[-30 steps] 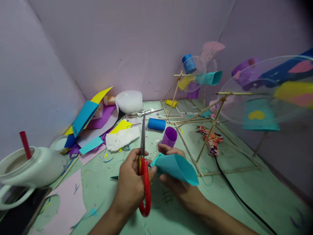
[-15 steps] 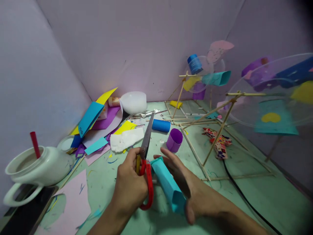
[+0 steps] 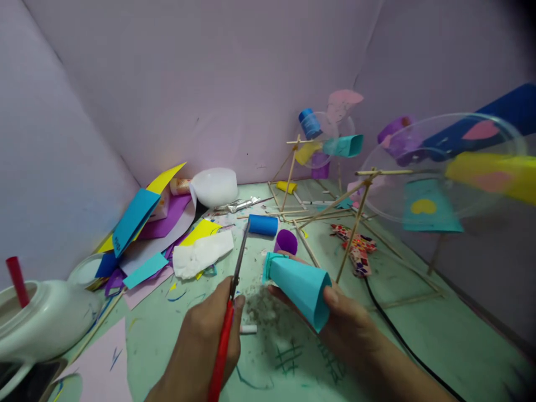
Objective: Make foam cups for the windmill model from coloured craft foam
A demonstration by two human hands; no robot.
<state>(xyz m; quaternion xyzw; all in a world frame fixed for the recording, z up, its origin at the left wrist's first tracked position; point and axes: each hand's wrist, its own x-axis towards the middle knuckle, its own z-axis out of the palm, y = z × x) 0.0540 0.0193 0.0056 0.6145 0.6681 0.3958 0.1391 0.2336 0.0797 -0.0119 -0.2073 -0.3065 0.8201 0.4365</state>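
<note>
My left hand (image 3: pixel 207 329) is closed round a pair of red-handled scissors (image 3: pixel 228 321), blades pointing up and away. A light-blue paper tube (image 3: pixel 299 285) lies in my right hand (image 3: pixel 335 307), the thumb at its wide open end and the fingers beneath it. The tube's far end is narrow and pinched flat. Just beyond it stands a short purple paper tube (image 3: pixel 287 242), and a dark-blue paper roll (image 3: pixel 263 225) lies on its side behind the scissor tips.
On the right, stick frames carry clear discs with coloured paper pieces; one disc (image 3: pixel 444 167) is close. A patterned star-shaped thing (image 3: pixel 355 245) trails a black cable (image 3: pixel 402 329). Left are paper scraps (image 3: pixel 146 271), a white teapot-like vessel (image 3: pixel 58 312) and a white bowl (image 3: pixel 215 187).
My right hand has closed on the light-blue tube and raised it, turning its wide end to the right. The scissors have turned edge-on in my left hand. The view has shifted right.
</note>
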